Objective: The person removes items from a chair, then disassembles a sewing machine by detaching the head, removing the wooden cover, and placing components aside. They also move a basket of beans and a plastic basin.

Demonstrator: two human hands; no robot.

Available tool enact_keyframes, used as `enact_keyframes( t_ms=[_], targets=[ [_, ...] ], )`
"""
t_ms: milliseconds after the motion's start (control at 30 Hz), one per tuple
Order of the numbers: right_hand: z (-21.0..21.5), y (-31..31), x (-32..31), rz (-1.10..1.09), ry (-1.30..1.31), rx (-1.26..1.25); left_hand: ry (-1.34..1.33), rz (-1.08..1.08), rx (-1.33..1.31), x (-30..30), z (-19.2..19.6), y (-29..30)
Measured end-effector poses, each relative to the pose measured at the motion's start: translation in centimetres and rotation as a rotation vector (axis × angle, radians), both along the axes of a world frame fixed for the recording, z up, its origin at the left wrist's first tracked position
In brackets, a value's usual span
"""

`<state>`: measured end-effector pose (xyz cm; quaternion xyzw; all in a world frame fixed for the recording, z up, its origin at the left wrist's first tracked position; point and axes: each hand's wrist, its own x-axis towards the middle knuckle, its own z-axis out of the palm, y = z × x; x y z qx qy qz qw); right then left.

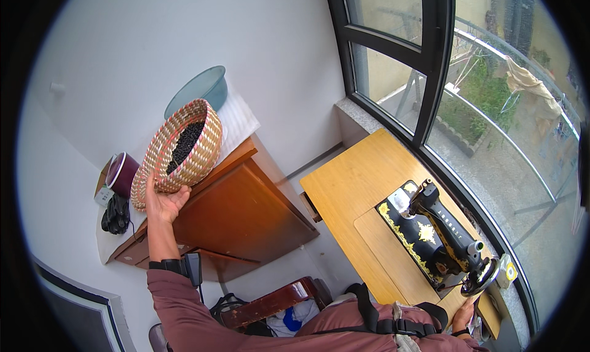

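- Tan, red and white woven basket sits toward ten o'clock, over the top of a reddish-brown wooden cabinet; it holds small black pieces, perhaps beans, too fine to make out.
- The left hand is clamped on the basket's near side, palm up, thumb against the woven wall and fingers at its underside.
- The right hand, between four and five o'clock, is just below the handwheel of a black-and-gold sewing machine; its fingers are mostly hidden, so I cannot tell whether they are closed on anything.
- The machine stands on a yellowish wooden worktop, at four o'clock.
- A blue-green plastic basin is just beyond the basket, at its one o'clock.
- A purple bucket stands at the basket's eight o'clock, with a black bundle near it.
- At six o'clock, a dark red wooden chair shows beside the person's sleeve.
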<state>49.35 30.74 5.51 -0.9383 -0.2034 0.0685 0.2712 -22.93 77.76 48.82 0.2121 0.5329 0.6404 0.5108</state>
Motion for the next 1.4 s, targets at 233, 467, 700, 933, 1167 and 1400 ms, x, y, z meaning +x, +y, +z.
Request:
enact_keyframes(
  t_ms=[233, 467, 700, 933, 1167, 1400],
  targets=[
    [0.2, 0.3, -0.5, -0.015, 0.025, 0.067, 0.348, -0.727, 0.105, 9.3, -1.2, -3.1],
    [2.6, 1.3, -2.0, -0.041, 0.005, 0.043, 1.249, -0.212, 0.296, 19.0, -0.7, 14.2],
    [2.3, 1.2, -2.1, -0.038, -0.080, 0.019, 1.517, 0.129, -0.034, 18.2, 0.2, 29.0],
    [4.1, 2.5, -3.4, -0.146, 0.024, 0.129, 1.481, 0.291, -0.309, 13.1, 0.5, 34.7],
    [5.0, 3.4, -3.7, -0.181, 0.145, 0.149, 1.520, 0.286, -0.418, 10.6, -0.2, 36.2],
    [4.7, 3.6, -3.9, -0.172, 0.082, 0.112, 1.950, 0.293, -0.131, 1.6, -4.8, 43.7]
  ],
)
